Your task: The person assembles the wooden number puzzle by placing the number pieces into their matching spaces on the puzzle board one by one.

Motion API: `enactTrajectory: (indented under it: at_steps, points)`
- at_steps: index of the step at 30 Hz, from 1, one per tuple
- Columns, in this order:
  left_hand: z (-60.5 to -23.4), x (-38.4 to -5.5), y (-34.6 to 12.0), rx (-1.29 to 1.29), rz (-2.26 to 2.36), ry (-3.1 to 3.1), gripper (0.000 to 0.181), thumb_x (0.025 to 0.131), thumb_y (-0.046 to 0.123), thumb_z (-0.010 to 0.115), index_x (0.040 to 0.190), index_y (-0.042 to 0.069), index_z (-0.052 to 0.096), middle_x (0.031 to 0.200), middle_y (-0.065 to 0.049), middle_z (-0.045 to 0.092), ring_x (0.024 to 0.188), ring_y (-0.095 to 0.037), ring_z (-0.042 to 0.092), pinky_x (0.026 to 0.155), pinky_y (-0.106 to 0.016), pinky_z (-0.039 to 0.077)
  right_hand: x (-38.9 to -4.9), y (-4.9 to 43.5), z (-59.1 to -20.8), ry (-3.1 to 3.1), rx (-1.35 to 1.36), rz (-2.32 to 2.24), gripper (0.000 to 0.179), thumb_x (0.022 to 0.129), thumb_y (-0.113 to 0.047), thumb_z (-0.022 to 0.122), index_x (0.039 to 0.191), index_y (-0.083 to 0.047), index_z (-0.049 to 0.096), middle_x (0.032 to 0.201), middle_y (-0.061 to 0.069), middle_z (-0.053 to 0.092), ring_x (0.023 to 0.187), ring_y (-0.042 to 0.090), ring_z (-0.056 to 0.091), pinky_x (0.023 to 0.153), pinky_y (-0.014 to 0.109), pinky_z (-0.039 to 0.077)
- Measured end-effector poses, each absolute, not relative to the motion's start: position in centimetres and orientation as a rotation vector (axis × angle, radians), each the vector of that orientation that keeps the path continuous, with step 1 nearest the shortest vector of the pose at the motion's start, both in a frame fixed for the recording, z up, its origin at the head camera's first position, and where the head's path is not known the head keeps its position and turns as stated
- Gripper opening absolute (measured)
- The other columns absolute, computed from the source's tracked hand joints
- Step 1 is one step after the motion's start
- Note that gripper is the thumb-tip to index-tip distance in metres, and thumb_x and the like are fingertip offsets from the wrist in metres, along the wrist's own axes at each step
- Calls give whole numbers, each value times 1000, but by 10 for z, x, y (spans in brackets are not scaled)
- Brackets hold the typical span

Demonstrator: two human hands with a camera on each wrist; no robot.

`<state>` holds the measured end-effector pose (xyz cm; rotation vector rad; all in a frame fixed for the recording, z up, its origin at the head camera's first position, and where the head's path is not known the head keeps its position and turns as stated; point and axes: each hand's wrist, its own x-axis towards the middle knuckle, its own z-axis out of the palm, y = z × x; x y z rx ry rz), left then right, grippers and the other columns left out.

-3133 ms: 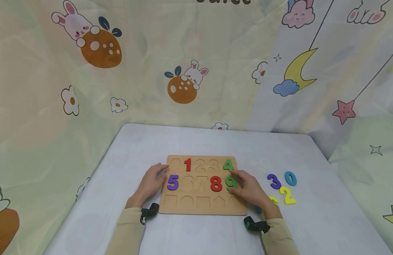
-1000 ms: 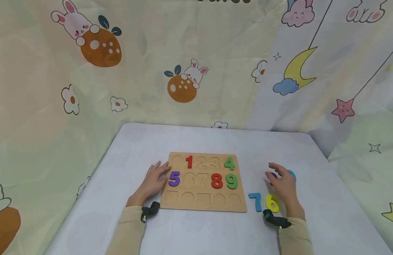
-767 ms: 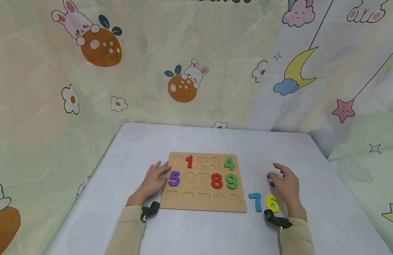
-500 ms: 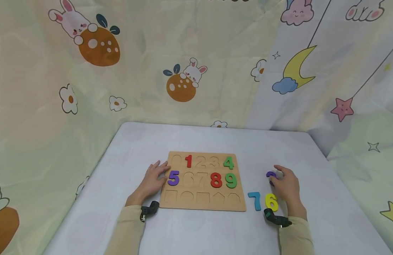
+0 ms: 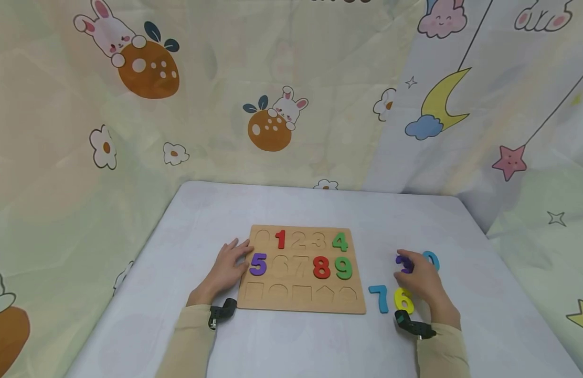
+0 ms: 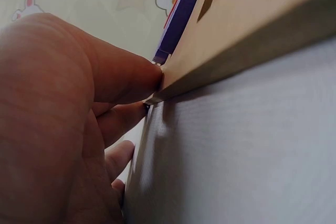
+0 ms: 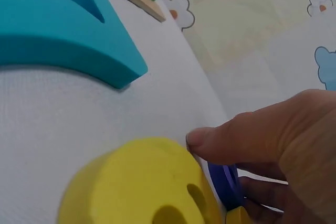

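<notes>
In the head view my left hand (image 5: 227, 268) rests against the left edge of the wooden number board (image 5: 282, 301), fingers fairly straight. Its thumb (image 6: 139, 80) touches the board's rim beside the purple 5 (image 5: 258, 264) in the left wrist view. My right hand (image 5: 423, 275) holds the purple number 3 (image 5: 404, 263) between thumb and index finger, right of the board. Palm and fingers cover part of that piece. Close below the right hand lie a yellow 6 (image 5: 403, 301) and a blue 7 (image 5: 378, 299); a blue 0 (image 5: 431, 259) shows behind it.
The board bears a red 1 (image 5: 280, 239), green 4 (image 5: 340, 242), red 8 (image 5: 321, 267) and green 9 (image 5: 343, 268), beside several bare recesses. A white cloth covers the table (image 5: 201, 210). Behind it hangs a printed curtain (image 5: 338, 105).
My right hand has left the green 9 on the board and moved right to the loose numbers, where its fingers close around the purple 3. The left hand stays at the board's edge.
</notes>
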<state>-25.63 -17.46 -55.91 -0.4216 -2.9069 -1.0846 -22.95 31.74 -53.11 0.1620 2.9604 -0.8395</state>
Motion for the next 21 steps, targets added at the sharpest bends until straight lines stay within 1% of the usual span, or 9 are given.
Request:
enactTrajectory:
  at_steps: [4,10,14,21]
  points:
    - [-558,-255,-174,-416,-1091,-2914,42,91,8,59,133,4,58,153,-10,40,148,-36,18,123,-50,3,-227,317,-530,2952,105,-855,65,86,-11,67,145,-3,41,146,32,36,132,54,32,104,70,33]
    - [-557,-255,-174,-417,-1090,-2925,43,92,9,59,134,4,58,154,-10,39,148,-36,17,123,-49,3,-226,315,-529,2939,76,-892,63,86,-7,66,145,-4,42,144,31,38,126,53,40,101,67,39]
    - [-558,-255,-175,-427,-1084,-2919,42,92,9,59,134,4,58,154,-11,39,148,-36,17,122,-50,3,-227,314,-529,2936,77,-906,63,87,-9,67,145,-5,42,142,31,41,124,52,43,99,66,42]
    - [-557,-255,-175,-430,-1082,-2918,42,92,9,59,133,4,58,153,-11,40,148,-36,18,122,-51,3,-232,308,-533,2974,70,-911,61,88,-17,70,143,-5,45,139,31,45,120,50,48,99,65,44]
